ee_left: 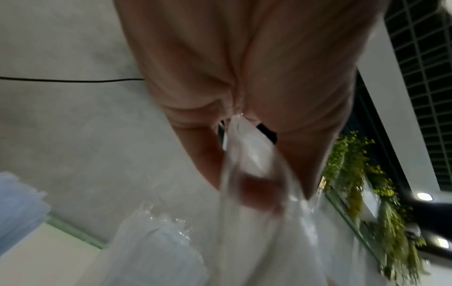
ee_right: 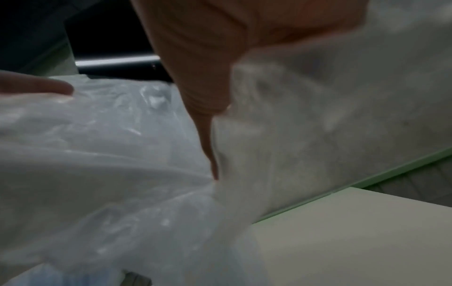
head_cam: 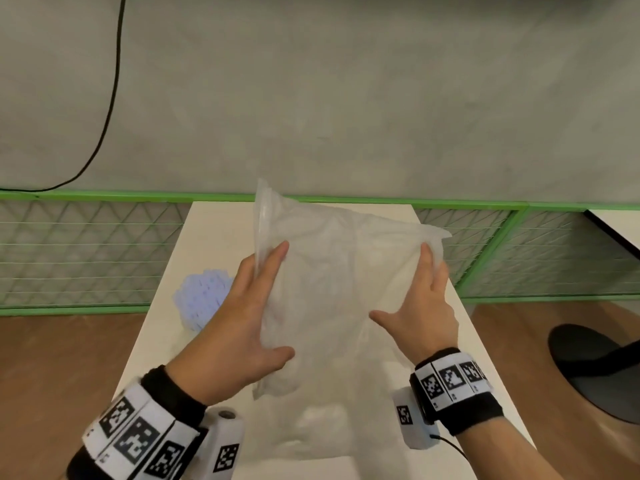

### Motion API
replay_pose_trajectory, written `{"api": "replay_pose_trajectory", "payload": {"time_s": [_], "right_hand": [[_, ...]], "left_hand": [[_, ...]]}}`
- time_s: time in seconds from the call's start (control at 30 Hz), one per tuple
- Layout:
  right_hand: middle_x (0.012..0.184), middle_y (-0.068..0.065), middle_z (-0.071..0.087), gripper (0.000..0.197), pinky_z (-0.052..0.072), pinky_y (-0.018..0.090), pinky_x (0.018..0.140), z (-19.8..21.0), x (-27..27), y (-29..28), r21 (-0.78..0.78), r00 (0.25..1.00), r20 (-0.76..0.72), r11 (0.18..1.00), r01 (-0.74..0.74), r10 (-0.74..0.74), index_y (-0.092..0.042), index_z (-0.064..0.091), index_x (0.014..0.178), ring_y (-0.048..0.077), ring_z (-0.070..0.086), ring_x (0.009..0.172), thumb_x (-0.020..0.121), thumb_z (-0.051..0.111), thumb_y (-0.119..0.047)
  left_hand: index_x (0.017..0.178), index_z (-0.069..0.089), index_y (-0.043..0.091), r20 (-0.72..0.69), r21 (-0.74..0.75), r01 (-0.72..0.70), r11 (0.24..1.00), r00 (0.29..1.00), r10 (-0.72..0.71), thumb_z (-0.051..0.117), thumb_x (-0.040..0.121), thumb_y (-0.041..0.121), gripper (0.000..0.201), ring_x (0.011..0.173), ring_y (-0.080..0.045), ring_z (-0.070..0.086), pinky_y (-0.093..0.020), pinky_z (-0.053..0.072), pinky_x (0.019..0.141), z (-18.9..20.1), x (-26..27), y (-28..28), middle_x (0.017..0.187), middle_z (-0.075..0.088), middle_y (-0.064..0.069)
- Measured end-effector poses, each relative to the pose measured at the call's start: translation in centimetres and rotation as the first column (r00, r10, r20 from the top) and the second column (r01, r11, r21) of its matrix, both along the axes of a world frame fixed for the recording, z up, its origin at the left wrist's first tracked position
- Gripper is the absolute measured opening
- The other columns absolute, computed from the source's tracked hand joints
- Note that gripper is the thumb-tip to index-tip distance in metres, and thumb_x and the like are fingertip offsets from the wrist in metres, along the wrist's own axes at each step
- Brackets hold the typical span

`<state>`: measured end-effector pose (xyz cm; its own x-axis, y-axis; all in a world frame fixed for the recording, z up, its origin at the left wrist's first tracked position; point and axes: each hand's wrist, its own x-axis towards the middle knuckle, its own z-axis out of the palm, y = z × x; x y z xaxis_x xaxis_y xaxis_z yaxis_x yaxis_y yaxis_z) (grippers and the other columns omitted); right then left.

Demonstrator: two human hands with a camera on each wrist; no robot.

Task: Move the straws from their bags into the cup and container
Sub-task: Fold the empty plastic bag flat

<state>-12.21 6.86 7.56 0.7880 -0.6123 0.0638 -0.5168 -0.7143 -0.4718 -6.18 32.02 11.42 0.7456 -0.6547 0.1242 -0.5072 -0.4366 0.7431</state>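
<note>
A large, limp, translucent plastic bag (head_cam: 339,278) hangs above the white table (head_cam: 221,230), held up between both hands. My left hand (head_cam: 266,303) grips its left edge, thumb in front low down; in the left wrist view the bag (ee_left: 247,154) is pinched between the fingers. My right hand (head_cam: 405,285) holds the right edge, with the thumb spread across the front and some fingers behind the plastic (ee_right: 122,154). A bundle of pale blue straws (head_cam: 202,297) stands on the table left of my left hand, and it shows again in the left wrist view (ee_left: 19,209). No cup or container shows.
A green mesh fence (head_cam: 86,251) runs behind the table under a grey wall, and a black cable (head_cam: 110,98) hangs down that wall. A black round stool (head_cam: 595,372) stands on the wooden floor at the right. Another table's corner (head_cam: 620,226) shows at far right.
</note>
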Motion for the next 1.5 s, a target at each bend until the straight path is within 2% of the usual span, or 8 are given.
{"api": "replay_pose_trajectory", "payload": {"time_s": [0.17, 0.33, 0.43, 0.63, 0.83, 1.07, 1.27, 1.5], "right_hand": [[0.159, -0.008, 0.005, 0.101, 0.055, 0.041, 0.07, 0.9, -0.6, 2.5, 0.0, 0.916, 0.215, 0.938, -0.346, 0.338, -0.037, -0.002, 0.153, 0.028, 0.063, 0.086, 0.082, 0.063, -0.007], [0.153, -0.01, 0.018, 0.095, 0.053, 0.039, 0.088, 2.9, -2.3, 5.2, 0.068, 0.655, 0.326, 0.674, -0.736, 0.682, -0.048, 0.01, 0.149, 0.005, 0.05, 0.119, 0.083, 0.058, 0.001], [0.148, -0.018, 0.035, 0.093, 0.053, 0.037, 0.089, 3.3, -3.0, 5.4, 0.282, 0.541, 0.441, 0.462, -0.841, 0.716, -0.049, 0.016, 0.144, 0.014, 0.056, 0.118, 0.082, 0.064, 0.001], [0.121, -0.006, 0.055, 0.076, 0.052, 0.036, 0.078, 2.4, -1.8, 0.8, 0.425, 0.733, 0.665, 0.736, -0.528, 0.142, -0.038, 0.039, 0.132, 0.017, 0.058, 0.098, 0.067, 0.078, -0.032], [0.116, 0.002, 0.063, 0.045, 0.058, 0.034, 0.078, 4.1, -0.3, -2.5, 0.65, 0.768, 0.54, 0.408, -0.641, 0.344, -0.032, 0.057, 0.124, 0.021, 0.068, 0.097, 0.083, 0.073, -0.023], [0.067, 0.026, 0.057, 0.046, 0.042, 0.027, 0.057, 6.5, 1.6, -4.1, 0.472, 0.772, 0.597, 0.682, -0.559, 0.22, -0.003, 0.061, 0.069, 0.02, 0.051, 0.06, 0.087, 0.068, -0.045], [0.111, 0.011, 0.072, 0.068, 0.059, 0.033, 0.068, 2.8, 0.4, -2.5, 0.807, 0.845, 0.47, 0.264, -0.528, 0.254, -0.018, 0.062, 0.122, 0.021, 0.071, 0.089, 0.064, 0.087, -0.044], [0.099, 0.013, 0.075, 0.016, 0.055, 0.035, 0.073, 1.6, -0.3, -0.8, 0.789, 0.887, 0.354, 0.415, -0.454, 0.298, -0.018, 0.079, 0.094, 0.025, 0.067, 0.086, 0.081, 0.078, -0.027]], "left_hand": [[0.15, -0.011, 0.044, 0.04, 0.029, -0.029, 0.999, 0.999, 0.028, 0.075, 0.079, 0.017, 0.114, 0.11, -0.005, 0.042, -0.01, 0.036, 0.084, -1.4, -0.9, -2.3, 0.145, 0.01, 0.015], [0.152, 0.002, 0.043, -0.094, -0.196, -0.005, 0.981, 0.995, -0.013, 0.067, 0.08, 0.049, 0.097, 0.136, 0.013, 0.021, 0.0, 0.022, 0.104, -2.0, -1.3, -4.2, 0.142, 0.021, 0.021], [0.146, 0.03, 0.037, -0.171, -0.375, -0.081, 0.923, 0.985, 0.017, 0.069, 0.085, 0.028, 0.073, 0.13, 0.0, 0.042, -0.025, 0.039, 0.109, -2.2, -0.9, -4.2, 0.131, 0.044, 0.014], [0.145, 0.016, 0.052, -0.427, -0.512, -0.147, 0.846, 0.898, -0.103, 0.062, 0.088, -0.008, 0.095, 0.112, -0.021, 0.066, -0.037, 0.057, 0.089, -1.6, -0.4, -2.2, 0.126, 0.065, -0.002], [0.143, 0.015, 0.052, -0.505, -0.446, -0.12, 0.887, 0.852, -0.139, 0.065, 0.082, -0.012, 0.101, 0.094, -0.027, 0.072, -0.032, 0.06, 0.077, -1.2, -0.1, -1.5, 0.103, 0.074, -0.008], [0.126, 0.058, 0.017, -0.546, -0.432, -0.134, 0.892, 0.826, -0.141, 0.063, 0.086, -0.007, 0.047, 0.086, -0.033, 0.073, -0.032, 0.06, 0.073, -1.6, 0.2, -0.6, 0.121, 0.069, -0.003], [0.108, 0.061, 0.009, -0.588, -0.476, -0.288, 0.831, 0.807, -0.057, 0.064, 0.087, -0.004, 0.025, 0.081, -0.027, 0.072, -0.032, 0.059, 0.064, -1.8, -0.2, -0.6, 0.104, 0.073, -0.008], [0.114, 0.061, 0.019, -0.645, -0.375, -0.208, 0.903, 0.758, -0.094, 0.053, 0.098, 0.017, 0.018, 0.084, -0.03, 0.072, -0.034, 0.056, 0.061, -1.1, -0.1, -0.1, 0.099, 0.074, -0.017]]}}
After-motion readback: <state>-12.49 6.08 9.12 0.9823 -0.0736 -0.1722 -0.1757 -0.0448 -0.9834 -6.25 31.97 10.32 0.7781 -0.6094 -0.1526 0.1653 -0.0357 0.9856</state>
